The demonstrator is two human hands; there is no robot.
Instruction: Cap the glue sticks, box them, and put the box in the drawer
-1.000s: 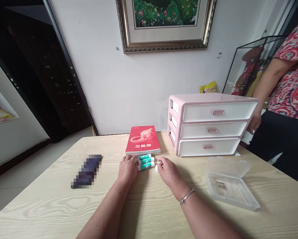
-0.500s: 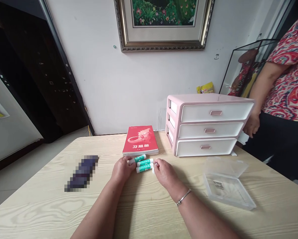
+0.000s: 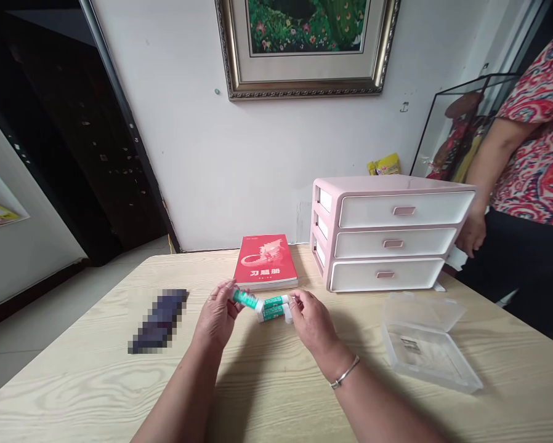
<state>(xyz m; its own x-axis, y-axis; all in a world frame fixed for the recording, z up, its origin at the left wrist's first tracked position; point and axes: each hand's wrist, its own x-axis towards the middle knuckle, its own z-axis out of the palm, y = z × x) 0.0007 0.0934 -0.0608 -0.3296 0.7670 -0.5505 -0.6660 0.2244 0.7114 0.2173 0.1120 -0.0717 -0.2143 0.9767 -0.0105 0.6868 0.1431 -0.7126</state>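
Note:
My left hand point(image 3: 217, 312) is closed on a green-and-white glue stick point(image 3: 246, 299), holding it by its left end and tilted down to the right. Two more glue sticks, an upper one point(image 3: 273, 302) and a lower one point(image 3: 273, 313), lie side by side on the table. My right hand point(image 3: 314, 321), with a silver bracelet on its wrist, pinches the right end of the upper stick. Just behind the sticks lies a thick red book point(image 3: 265, 261).
A pink-and-white drawer unit point(image 3: 394, 243) stands at the back right of the wooden table point(image 3: 96, 381). In front of it sits an open clear plastic box point(image 3: 433, 360). A blurred-out dark object point(image 3: 157, 321) lies on the left. Another person point(image 3: 535, 154) stands at the right edge.
My left hand has shifted left and lifted its glue stick, whose right end now points down instead of up. My right hand stays at the right ends of the other two.

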